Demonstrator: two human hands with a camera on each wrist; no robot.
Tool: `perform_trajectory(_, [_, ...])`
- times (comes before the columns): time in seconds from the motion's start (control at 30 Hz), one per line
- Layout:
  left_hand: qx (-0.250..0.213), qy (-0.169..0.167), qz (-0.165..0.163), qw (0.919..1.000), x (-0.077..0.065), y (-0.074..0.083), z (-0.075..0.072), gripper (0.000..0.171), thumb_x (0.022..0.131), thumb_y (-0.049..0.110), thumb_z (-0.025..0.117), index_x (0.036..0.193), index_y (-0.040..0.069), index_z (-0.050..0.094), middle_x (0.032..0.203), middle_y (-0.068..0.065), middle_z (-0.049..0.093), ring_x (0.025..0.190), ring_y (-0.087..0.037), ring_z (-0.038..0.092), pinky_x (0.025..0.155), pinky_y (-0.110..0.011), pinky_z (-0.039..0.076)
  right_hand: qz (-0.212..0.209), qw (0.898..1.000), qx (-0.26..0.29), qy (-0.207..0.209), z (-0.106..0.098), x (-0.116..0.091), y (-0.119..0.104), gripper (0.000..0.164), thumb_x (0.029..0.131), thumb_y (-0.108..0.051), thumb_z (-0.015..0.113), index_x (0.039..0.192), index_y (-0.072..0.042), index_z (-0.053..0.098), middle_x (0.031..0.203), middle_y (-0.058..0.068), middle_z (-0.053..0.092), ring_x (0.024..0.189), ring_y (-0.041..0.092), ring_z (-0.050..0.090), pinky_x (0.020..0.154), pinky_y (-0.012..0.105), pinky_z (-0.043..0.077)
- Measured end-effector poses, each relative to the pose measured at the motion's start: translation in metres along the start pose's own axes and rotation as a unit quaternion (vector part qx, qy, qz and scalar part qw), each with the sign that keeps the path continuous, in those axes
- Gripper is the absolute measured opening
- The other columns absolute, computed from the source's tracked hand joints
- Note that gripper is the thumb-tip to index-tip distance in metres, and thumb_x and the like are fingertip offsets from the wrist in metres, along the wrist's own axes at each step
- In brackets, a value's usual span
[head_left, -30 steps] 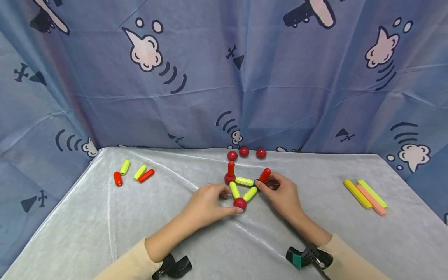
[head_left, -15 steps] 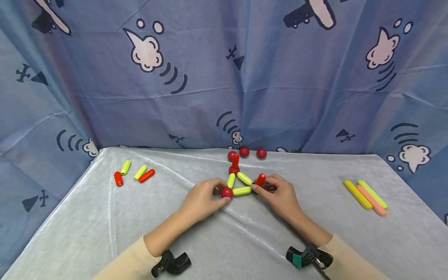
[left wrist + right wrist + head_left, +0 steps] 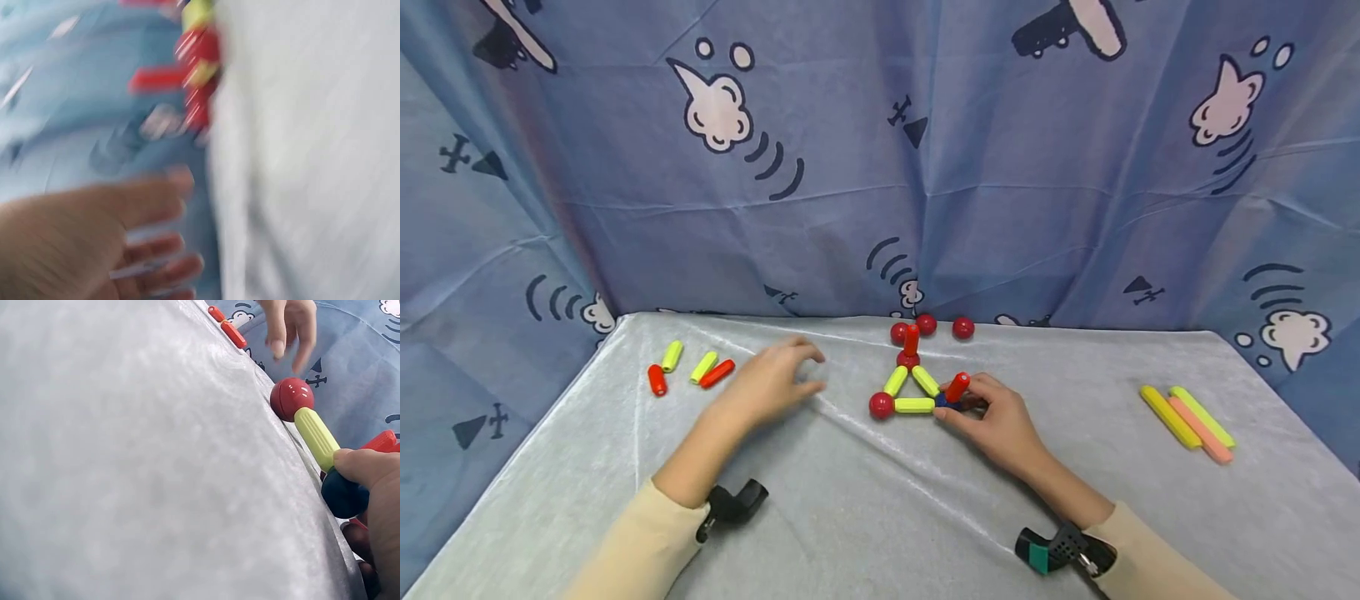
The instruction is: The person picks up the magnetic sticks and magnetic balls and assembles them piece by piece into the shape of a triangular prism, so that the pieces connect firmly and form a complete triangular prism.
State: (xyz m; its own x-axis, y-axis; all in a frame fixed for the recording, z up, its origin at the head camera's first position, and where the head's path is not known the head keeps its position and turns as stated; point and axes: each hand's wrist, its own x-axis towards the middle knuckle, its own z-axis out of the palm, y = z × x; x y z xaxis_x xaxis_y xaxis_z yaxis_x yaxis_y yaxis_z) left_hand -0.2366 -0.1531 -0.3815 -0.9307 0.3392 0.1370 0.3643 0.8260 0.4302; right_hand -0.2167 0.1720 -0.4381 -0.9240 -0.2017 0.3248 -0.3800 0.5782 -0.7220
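Three yellow-green rods [image 3: 914, 406] join a near-left red ball [image 3: 882, 406], a far red ball [image 3: 908, 359] and a dark blue ball [image 3: 344, 495] into a triangle on the cloth. One red rod [image 3: 912, 340] stands on the far ball, another red rod [image 3: 958, 387] on the blue one. My right hand [image 3: 1000, 425] pinches the blue ball between thumb and fingers, partly hiding it. Away from the triangle, my left hand [image 3: 767, 383] is in the air with loosely bent fingers and holds nothing; the left wrist view is blurred by motion.
Left of the left hand lie short red rods [image 3: 657, 380] and short yellow-green rods [image 3: 703, 367]. Several loose red balls [image 3: 963, 327] line the table's back edge. Longer yellow [image 3: 1170, 417] and orange sticks [image 3: 1201, 429] lie at the right. A patterned blue curtain [image 3: 835, 167] hangs behind.
The triangle has turned and shifted slightly left, so its near ball sits further left. My left hand has let go of that ball and moved left. The right hand keeps hold of the blue ball.
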Motion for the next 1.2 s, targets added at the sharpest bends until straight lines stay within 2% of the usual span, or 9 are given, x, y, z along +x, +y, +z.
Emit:
perform_trajectory(0.1, [0.063,0.031,-0.054,0.996,-0.007,-0.025,-0.027,0.038,0.09,0.017,0.074,0.126,0.005,0.067,0.131,-0.021,0.063,0.116,-0.043,0.064,0.095,-0.058,0.052,0.002,1.0,-0.003,-0.001,-0.001,0.0,0.0,0.025,0.081,-0.021,0.086,0.102,-0.013,0.075,0.101,0.0,0.07,0.089,0.014,0.067,0.081,0.021,0.058])
perform_trajectory(0.2, [0.085,0.035,-0.087,0.992,-0.011,-0.047,-0.039,0.04,0.087,0.006,0.071,0.126,0.001,0.066,0.128,-0.026,0.063,0.116,-0.047,0.063,0.092,-0.058,0.052,0.003,1.0,-0.006,-0.002,-0.001,0.0,-0.001,0.026,0.081,-0.021,0.086,0.102,-0.013,0.075,0.101,0.001,0.07,0.089,0.014,0.067,0.081,0.021,0.058])
perform_trajectory(0.43, [0.08,-0.02,-0.111,0.9905,-0.013,-0.07,-0.037,0.039,0.083,-0.007,0.056,0.121,-0.003,0.068,0.111,-0.025,0.068,0.101,-0.039,0.063,0.084,-0.05,0.052,0.008,1.0,-0.006,-0.001,0.0,-0.001,0.0,0.026,0.081,-0.022,0.086,0.102,-0.012,0.075,0.101,0.002,0.07,0.089,0.014,0.068,0.081,0.021,0.058])
perform_trajectory(0.53, [0.07,-0.008,-0.113,0.9911,-0.012,-0.079,-0.035,0.035,0.084,-0.008,0.054,0.115,-0.003,0.07,0.104,-0.023,0.07,0.097,-0.037,0.064,0.085,-0.051,0.052,0.007,1.0,-0.007,0.0,0.001,0.0,0.001,0.026,0.081,-0.023,0.086,0.102,-0.011,0.075,0.101,0.003,0.07,0.088,0.015,0.068,0.08,0.021,0.058])
perform_trajectory(0.67, [0.033,0.03,-0.101,0.9939,-0.012,-0.086,-0.036,0.027,0.084,-0.007,0.059,0.107,-0.003,0.073,0.102,-0.021,0.073,0.097,-0.038,0.068,0.086,-0.05,0.054,0.005,1.0,-0.007,0.0,0.001,0.001,0.001,0.025,0.082,-0.024,0.085,0.101,-0.011,0.075,0.102,0.004,0.07,0.088,0.015,0.067,0.08,0.022,0.058])
perform_trajectory(0.77, [-0.047,0.054,-0.084,0.9939,-0.009,-0.079,-0.035,0.024,0.086,-0.004,0.066,0.109,-0.002,0.074,0.103,-0.02,0.074,0.097,-0.036,0.07,0.078,-0.041,0.057,0.003,1.0,-0.006,-0.001,0.001,0.001,0.001,0.025,0.083,-0.025,0.085,0.101,-0.011,0.075,0.101,0.005,0.07,0.088,0.015,0.067,0.08,0.022,0.057])
perform_trajectory(0.87, [-0.151,0.069,-0.071,0.9835,-0.002,-0.06,-0.031,0.026,0.088,0.0,0.072,0.113,0.001,0.074,0.108,-0.019,0.075,0.102,-0.033,0.072,0.073,-0.03,0.056,0.003,1.0,-0.006,-0.002,0.002,0.001,0.001,0.026,0.083,-0.024,0.085,0.102,-0.011,0.075,0.101,0.005,0.07,0.088,0.015,0.067,0.079,0.021,0.057])
perform_trajectory(1.03, [-0.292,0.073,-0.037,0.9529,0.006,-0.016,-0.011,0.026,0.088,0.002,0.074,0.114,0.006,0.073,0.114,-0.017,0.074,0.11,-0.03,0.071,0.081,-0.026,0.059,0.005,1.0,-0.009,-0.001,0.001,0.001,0.002,0.027,0.082,-0.023,0.086,0.103,-0.011,0.075,0.101,0.004,0.07,0.086,0.014,0.066,0.079,0.019,0.057])
perform_trajectory(1.2, [-0.4,0.05,0.022,0.9148,0.007,0.022,0.013,0.027,0.087,-0.007,0.072,0.113,-0.001,0.071,0.12,-0.028,0.069,0.108,-0.038,0.071,0.086,-0.03,0.061,-0.001,1.0,-0.011,0.005,0.001,0.0,0.001,0.027,0.081,-0.023,0.086,0.103,-0.011,0.075,0.099,0.003,0.07,0.083,0.013,0.065,0.077,0.019,0.056])
